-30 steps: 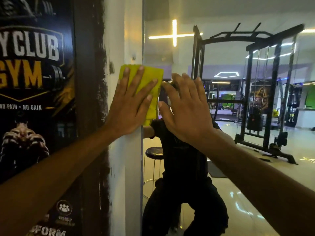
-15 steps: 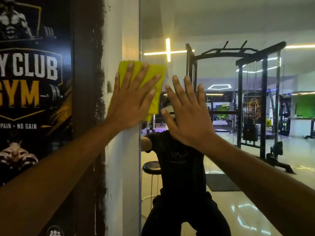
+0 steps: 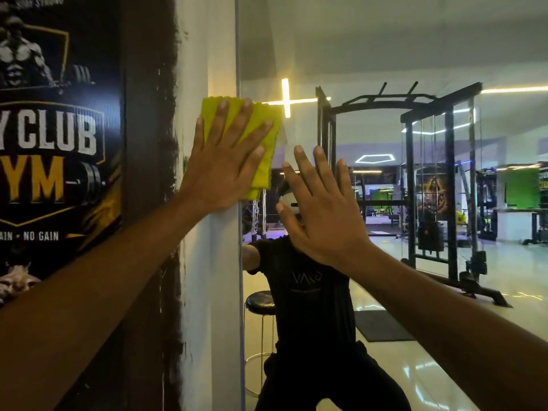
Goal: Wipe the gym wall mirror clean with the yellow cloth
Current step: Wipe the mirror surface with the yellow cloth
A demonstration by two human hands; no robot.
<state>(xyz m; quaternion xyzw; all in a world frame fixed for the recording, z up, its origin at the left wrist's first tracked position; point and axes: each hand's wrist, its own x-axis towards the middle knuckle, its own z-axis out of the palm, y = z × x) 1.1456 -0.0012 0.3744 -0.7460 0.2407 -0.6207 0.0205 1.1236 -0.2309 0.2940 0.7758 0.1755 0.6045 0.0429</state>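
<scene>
Gym wall mirror (image 3: 385, 54) meets a white wall strip (image 3: 207, 292) at its left edge, beside a dark poster (image 3: 59, 137). Left hand (image 3: 221, 170) presses the yellow cloth (image 3: 261, 161) flat across that edge, fingers straight. Right hand (image 3: 323, 215) is flat and released, holding nothing. Both have risen over the last second: an upward stroke, with most glass apparently unwiped.

The person's left hand (image 3: 221, 170) and right hand (image 3: 321, 209) are bare, as are both forearms, with no sleeves, rings or watch showing. Their reflection (image 3: 311, 307) at 6 o'clock wears a black short-sleeved T-shirt with a faint chest logo and dark trousers.
</scene>
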